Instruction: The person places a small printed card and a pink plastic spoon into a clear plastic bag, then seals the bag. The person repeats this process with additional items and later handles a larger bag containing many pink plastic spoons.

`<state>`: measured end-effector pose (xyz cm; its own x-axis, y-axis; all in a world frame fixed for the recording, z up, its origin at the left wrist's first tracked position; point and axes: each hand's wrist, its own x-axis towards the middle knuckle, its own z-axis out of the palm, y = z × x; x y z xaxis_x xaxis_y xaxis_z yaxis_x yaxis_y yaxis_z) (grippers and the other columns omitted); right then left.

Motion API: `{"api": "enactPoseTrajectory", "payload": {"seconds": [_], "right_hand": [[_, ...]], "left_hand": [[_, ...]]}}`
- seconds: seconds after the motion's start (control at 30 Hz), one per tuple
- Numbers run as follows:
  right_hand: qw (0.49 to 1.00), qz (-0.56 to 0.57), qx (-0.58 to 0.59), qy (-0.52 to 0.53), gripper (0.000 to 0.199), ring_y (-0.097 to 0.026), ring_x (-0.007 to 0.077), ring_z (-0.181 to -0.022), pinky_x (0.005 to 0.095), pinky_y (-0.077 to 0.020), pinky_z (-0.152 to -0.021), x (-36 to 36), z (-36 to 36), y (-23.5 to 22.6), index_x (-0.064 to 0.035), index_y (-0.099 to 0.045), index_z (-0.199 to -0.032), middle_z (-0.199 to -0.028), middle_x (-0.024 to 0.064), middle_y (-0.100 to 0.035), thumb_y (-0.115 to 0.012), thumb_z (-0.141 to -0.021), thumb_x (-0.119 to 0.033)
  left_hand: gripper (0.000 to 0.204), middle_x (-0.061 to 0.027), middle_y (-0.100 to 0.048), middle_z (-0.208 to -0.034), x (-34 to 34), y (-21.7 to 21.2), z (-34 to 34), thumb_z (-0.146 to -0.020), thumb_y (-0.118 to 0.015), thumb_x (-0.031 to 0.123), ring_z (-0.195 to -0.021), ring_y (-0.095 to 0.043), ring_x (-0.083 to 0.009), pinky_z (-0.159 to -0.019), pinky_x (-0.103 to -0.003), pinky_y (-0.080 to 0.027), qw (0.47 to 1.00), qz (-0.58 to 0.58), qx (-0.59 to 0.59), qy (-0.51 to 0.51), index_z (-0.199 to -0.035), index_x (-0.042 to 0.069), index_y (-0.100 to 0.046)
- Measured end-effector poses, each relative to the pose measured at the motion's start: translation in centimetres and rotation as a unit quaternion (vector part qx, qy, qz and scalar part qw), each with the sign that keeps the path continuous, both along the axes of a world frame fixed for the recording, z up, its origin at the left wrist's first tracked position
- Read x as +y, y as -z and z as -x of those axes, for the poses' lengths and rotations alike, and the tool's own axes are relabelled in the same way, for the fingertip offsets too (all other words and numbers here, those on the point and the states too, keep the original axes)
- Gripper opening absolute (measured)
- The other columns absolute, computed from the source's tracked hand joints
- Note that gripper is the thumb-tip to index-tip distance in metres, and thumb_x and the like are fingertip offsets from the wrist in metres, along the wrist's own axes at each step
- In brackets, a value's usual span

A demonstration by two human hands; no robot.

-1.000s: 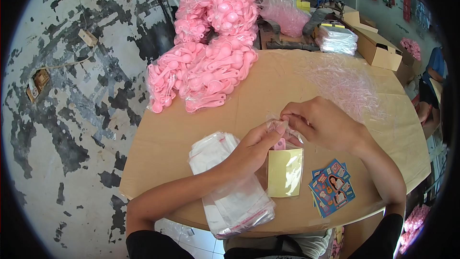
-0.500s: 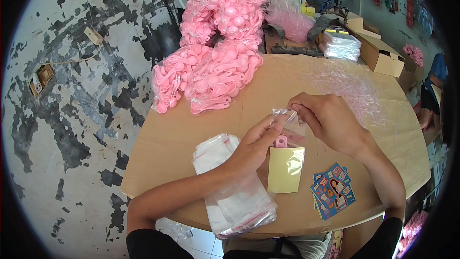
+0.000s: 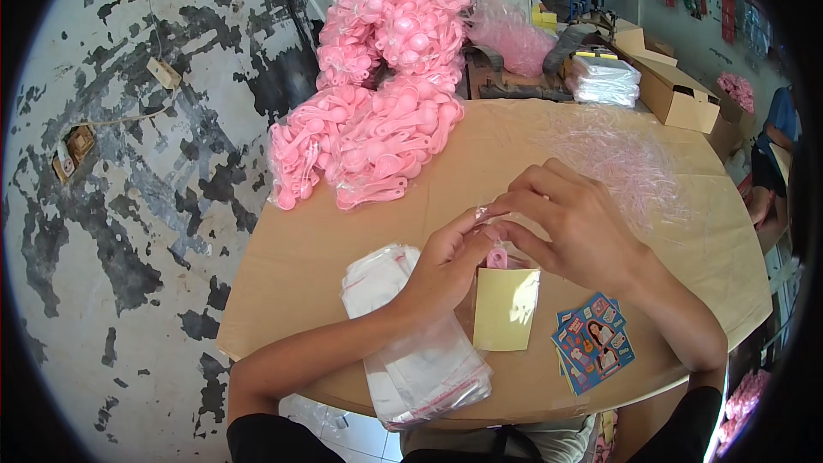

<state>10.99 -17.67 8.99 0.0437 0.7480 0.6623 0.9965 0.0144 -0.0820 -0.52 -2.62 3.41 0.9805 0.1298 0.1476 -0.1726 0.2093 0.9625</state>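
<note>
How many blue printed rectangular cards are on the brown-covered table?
At least 2: the blue printed rectangular cards overlap on the brown-covered table, right of the pale yellow rectangular card. More may be hidden beneath.

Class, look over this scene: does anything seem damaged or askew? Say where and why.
The wall at left looks damaged: its pale coat is broken by dark patches. Right of the yellow card, the blue cards lie askew, their corners sticking out unevenly.
</note>
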Motion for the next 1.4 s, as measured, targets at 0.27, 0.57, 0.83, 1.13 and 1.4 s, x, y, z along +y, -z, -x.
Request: {"api": "enactPoseTrajectory", "payload": {"seconds": [0.27, 0.57, 0.83, 1.13, 1.4], "right_hand": [[0.997, -0.026, -0.067, 0.038, 0.017, -0.061, 0.0233, -0.084, 0.0373, -0.0528, -0.071, 0.4, -0.6, 0.7, -0.0067, -0.069, -0.09, -0.087, 0.0047, -0.063, -0.074, -0.074, -0.012], [0.99, -0.006, -0.133, 0.054, 0.011, -0.06, 0.0199, -0.084, 0.0346, -0.0491, -0.072, 0.0, -1.1, 0.5, -0.0101, -0.068, -0.081, -0.08, 0.0012, -0.062, -0.072, -0.071, -0.015], [0.985, 0.043, -0.156, 0.068, 0.011, -0.06, 0.019, -0.083, 0.0336, -0.0469, -0.071, 0.1, -1.4, 1.1, -0.0092, -0.064, -0.073, -0.075, 0.0017, -0.061, -0.07, -0.072, -0.017], [0.99, 0.015, -0.103, 0.097, 0.022, -0.061, 0.0216, -0.074, 0.0338, -0.0476, -0.066, -0.1, -1.4, 0.2, -0.0065, -0.057, -0.087, -0.081, 0.0069, -0.059, -0.071, -0.072, -0.016], [0.979, -0.05, 0.196, -0.009, 0.011, -0.054, 0.01, -0.068, 0.0257, -0.0436, -0.06, -5.7, -3.8, -7.3, -0.0016, -0.058, -0.09, -0.079, 0.0005, -0.063, -0.065, -0.09, -0.01]], "left_hand": [[0.035, -0.0041, -0.058, -0.108, -0.3, 1.0, 0.4, -0.106, -0.039, 0.013, -0.099, -0.055, -0.0076, -0.085, -0.023, -0.047, 0.994, -0.091, -0.022, -0.051, -0.136, -0.003, -0.047], [0.033, 0.0026, -0.054, -0.101, 0.5, 2.1, -0.3, -0.108, -0.037, 0.019, -0.09, -0.051, -0.0033, -0.076, -0.022, -0.048, 0.985, -0.17, -0.037, -0.009, -0.137, 0.006, -0.046], [0.034, -0.0089, -0.061, -0.097, 0.0, 1.6, -0.3, -0.105, -0.037, 0.009, -0.093, -0.06, -0.0121, -0.081, -0.026, -0.048, 0.98, -0.195, -0.037, -0.026, -0.135, -0.005, -0.045], [0.035, -0.004, -0.058, -0.1, 0.2, 1.5, 0.0, -0.107, -0.034, 0.009, -0.096, -0.056, -0.0094, -0.084, -0.026, -0.046, 0.968, -0.249, -0.039, 0.002, -0.14, 0.001, -0.039], [0.039, -0.0119, -0.063, -0.12, 1.0, 0.7, -0.4, -0.108, -0.033, 0.025, -0.098, -0.065, -0.016, -0.086, -0.029, -0.052, 0.997, -0.073, 0.01, -0.03, -0.142, 0.006, -0.037]]}}
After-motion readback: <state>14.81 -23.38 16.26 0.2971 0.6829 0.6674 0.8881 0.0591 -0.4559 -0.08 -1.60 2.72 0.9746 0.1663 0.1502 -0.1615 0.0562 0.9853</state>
